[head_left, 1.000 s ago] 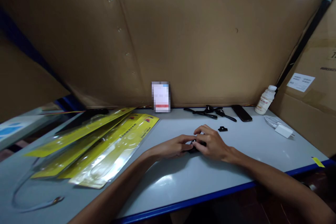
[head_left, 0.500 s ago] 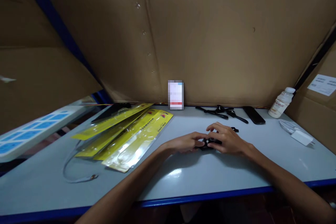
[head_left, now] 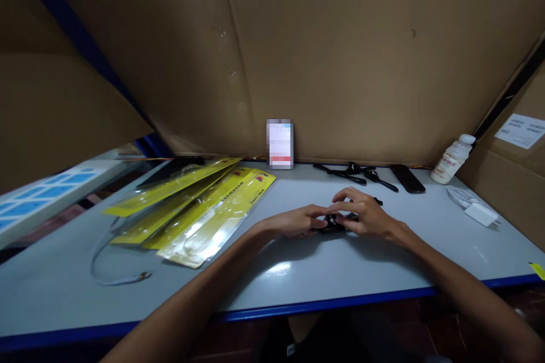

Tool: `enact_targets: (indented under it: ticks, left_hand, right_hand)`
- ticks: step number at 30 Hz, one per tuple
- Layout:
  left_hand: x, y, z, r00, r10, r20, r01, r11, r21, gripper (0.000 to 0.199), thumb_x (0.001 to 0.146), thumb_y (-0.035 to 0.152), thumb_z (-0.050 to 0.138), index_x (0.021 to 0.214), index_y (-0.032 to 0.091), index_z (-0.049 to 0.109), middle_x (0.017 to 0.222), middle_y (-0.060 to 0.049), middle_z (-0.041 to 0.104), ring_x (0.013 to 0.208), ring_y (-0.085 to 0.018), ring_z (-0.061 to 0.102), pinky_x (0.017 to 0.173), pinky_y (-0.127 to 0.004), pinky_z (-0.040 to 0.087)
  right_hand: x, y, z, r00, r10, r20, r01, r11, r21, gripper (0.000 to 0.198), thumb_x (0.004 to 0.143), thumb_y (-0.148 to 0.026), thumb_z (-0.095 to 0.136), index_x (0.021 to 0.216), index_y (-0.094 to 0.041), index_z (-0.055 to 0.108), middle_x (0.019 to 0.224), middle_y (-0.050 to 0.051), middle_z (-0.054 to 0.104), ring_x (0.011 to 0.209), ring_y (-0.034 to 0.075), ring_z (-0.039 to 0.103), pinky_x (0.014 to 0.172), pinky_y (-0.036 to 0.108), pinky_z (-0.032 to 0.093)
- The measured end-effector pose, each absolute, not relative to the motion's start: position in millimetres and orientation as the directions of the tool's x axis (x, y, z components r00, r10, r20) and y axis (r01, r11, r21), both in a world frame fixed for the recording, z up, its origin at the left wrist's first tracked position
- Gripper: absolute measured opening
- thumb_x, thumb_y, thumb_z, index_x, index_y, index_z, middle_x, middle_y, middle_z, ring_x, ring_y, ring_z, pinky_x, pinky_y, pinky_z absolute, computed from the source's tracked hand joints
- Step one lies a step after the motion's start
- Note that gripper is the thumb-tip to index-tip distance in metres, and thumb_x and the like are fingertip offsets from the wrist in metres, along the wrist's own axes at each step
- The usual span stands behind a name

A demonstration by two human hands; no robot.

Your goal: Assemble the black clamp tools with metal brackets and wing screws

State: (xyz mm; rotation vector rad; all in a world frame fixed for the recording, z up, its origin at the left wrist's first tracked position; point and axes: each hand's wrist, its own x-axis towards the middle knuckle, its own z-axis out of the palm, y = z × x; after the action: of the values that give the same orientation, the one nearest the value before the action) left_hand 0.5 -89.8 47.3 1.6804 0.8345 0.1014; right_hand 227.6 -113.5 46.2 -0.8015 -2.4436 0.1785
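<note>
My left hand (head_left: 300, 221) and my right hand (head_left: 364, 215) meet over the table, both closed on a small black object with a white mark (head_left: 333, 222). Fingers cover much of it, so its kind does not show. My left fingers grip its left side, while my right thumb and fingertips press its right side and top. Just behind my right hand, a dark piece (head_left: 378, 201) shows in part. Farther back lie several slim black pieces with small white marks (head_left: 355, 173), crossing one another.
Yellow blister packs (head_left: 204, 210) fan out on the left, beside a grey cable (head_left: 114, 282) and a white-and-blue power strip (head_left: 55, 193). A screen (head_left: 280, 144) leans on the cardboard wall (head_left: 332, 57). Rightward are a black phone (head_left: 407, 178), a bottle (head_left: 453, 160) and a white charger (head_left: 481, 214).
The view has shifted slightly, so the scene sits a little higher and farther left. Both hands stay on the black object, with the right fingers slightly shifted over it.
</note>
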Motion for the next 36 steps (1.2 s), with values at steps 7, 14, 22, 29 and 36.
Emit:
enact_targets:
  ticks: [7, 14, 22, 29, 36]
  left_hand:
    - [-0.2, -89.9, 48.1, 0.759, 0.551, -0.347, 0.441, -0.042, 0.897, 0.048, 0.087, 0.039, 0.056, 0.128, 0.015, 0.058, 0.063, 0.006, 0.033, 0.052, -0.009, 0.028, 0.05, -0.025, 0.018]
    - [0.0, -88.4, 42.7, 0.743, 0.583, -0.328, 0.445, -0.063, 0.893, 0.045, 0.085, 0.042, 0.059, 0.122, 0.017, 0.06, 0.064, 0.006, 0.034, 0.052, -0.009, 0.029, 0.049, -0.025, 0.018]
    - [0.8, -92.4, 48.0, 0.761, 0.567, -0.315, 0.439, -0.094, 0.893, 0.04, 0.089, 0.038, 0.053, 0.122, 0.017, 0.058, 0.064, 0.007, 0.031, 0.049, -0.008, 0.026, 0.046, -0.024, 0.016]
    - [0.8, -92.8, 46.3, 0.753, 0.583, -0.305, 0.429, -0.084, 0.899, 0.042, 0.088, 0.045, 0.057, 0.118, 0.015, 0.058, 0.06, 0.008, 0.028, 0.049, -0.008, 0.023, 0.047, -0.024, 0.016]
    - [0.0, -91.6, 46.7, 0.744, 0.578, -0.335, 0.445, -0.054, 0.894, 0.048, 0.089, 0.046, 0.057, 0.126, 0.014, 0.057, 0.062, 0.008, 0.026, 0.05, -0.008, 0.022, 0.046, -0.024, 0.016]
  right_hand:
    - [231.4, -112.2, 46.1, -0.739, 0.547, 0.392, 0.503, 0.836, -0.219, 0.027, 0.091, -0.021, 0.065, 0.117, -0.028, 0.071, 0.115, 0.007, 0.061, 0.099, 0.018, 0.059, 0.08, 0.034, 0.053]
    - [225.0, -112.3, 39.9, -0.717, 0.525, 0.458, 0.549, 0.83, -0.092, 0.013, 0.097, -0.026, 0.057, 0.098, -0.019, 0.068, 0.11, 0.01, 0.062, 0.094, 0.02, 0.058, 0.071, 0.031, 0.048]
    - [218.9, -121.8, 44.7, -0.734, 0.514, 0.444, 0.558, 0.829, -0.038, 0.015, 0.096, -0.023, 0.051, 0.094, -0.017, 0.064, 0.108, 0.012, 0.063, 0.094, 0.022, 0.056, 0.071, 0.034, 0.048]
    - [210.5, -126.1, 34.0, -0.647, 0.556, 0.522, 0.614, 0.785, -0.075, 0.018, 0.095, -0.018, 0.051, 0.093, -0.015, 0.068, 0.107, 0.014, 0.063, 0.094, 0.023, 0.057, 0.071, 0.037, 0.05]
    - [209.3, -124.0, 34.9, -0.504, 0.635, 0.586, 0.53, 0.763, -0.371, 0.022, 0.092, -0.019, 0.06, 0.072, -0.018, 0.067, 0.101, 0.008, 0.065, 0.095, 0.02, 0.06, 0.083, 0.038, 0.05]
